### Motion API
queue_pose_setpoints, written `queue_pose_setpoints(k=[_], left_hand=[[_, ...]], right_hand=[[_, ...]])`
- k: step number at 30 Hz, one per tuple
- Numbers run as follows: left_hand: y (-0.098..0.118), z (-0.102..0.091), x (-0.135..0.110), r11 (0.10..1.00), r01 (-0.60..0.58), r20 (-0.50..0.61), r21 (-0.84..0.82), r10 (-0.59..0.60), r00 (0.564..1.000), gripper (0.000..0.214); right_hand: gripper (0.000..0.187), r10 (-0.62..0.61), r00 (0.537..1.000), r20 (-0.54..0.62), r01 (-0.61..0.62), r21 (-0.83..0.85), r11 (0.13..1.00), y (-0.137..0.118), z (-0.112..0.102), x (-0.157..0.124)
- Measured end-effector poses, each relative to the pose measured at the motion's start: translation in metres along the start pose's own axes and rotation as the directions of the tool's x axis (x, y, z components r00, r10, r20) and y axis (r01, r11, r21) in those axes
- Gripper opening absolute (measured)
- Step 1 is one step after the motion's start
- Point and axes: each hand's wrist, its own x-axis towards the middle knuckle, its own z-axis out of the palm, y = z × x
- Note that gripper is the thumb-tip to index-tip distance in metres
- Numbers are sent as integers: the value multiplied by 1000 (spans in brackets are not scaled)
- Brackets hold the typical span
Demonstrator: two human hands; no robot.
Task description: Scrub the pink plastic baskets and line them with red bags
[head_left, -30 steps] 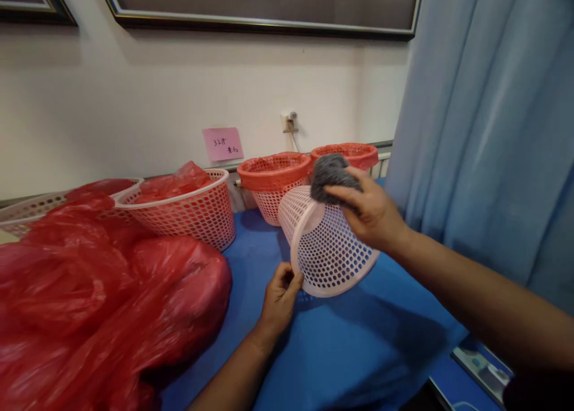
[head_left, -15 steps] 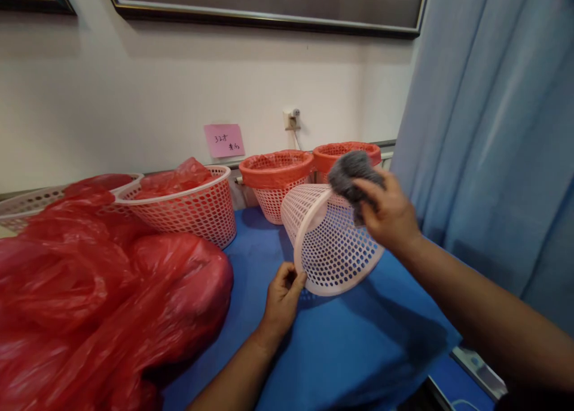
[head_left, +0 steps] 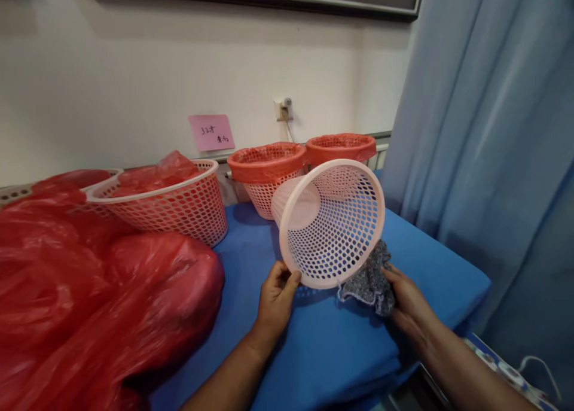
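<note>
A pale pink perforated wastebasket (head_left: 290, 219) is tilted on its side above the blue-covered surface, its open mouth facing me. My left hand (head_left: 277, 294) pinches the lower left of its rim, thumb inside. At the lower right, my right hand (head_left: 406, 300) is closed on a grey cloth (head_left: 370, 282), which lies against the underside of the basket near the rim. Some of the right fingers are hidden behind the cloth.
Two baskets with red liners, one nearer (head_left: 266, 169) and one farther right (head_left: 341, 148), stand by the wall. A wider basket (head_left: 179, 204) holds red plastic. Red plastic bags (head_left: 103, 291) heap at left. A blue curtain (head_left: 470, 130) hangs at right.
My right hand has moved the grey cloth from the top of the basket's rim down to its lower right underside. The basket's mouth has turned more toward me; my left hand keeps its grip.
</note>
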Motion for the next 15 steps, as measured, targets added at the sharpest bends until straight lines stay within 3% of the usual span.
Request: queue_pose_setpoints(k=[6,10,13,15], left_hand=[[1,3,-1,999,-1,-21,-35,0,1000,33],[0,10,-3,1000,5,-10,-20,-6,1000,32],[-3,12,-4,999,32,35,-4,-32,999,33],[-6,11,-5,999,51,51,4,-51,997,35]], right_hand=[[27,235,963,132,-235,-20,972,20,13,-52],[21,457,853,251,-431,-154,889,28,28,-76],[29,474,786,397,-402,-255,880,18,41,-84],[38,392,792,468,-283,-286,915,1,48,-86]])
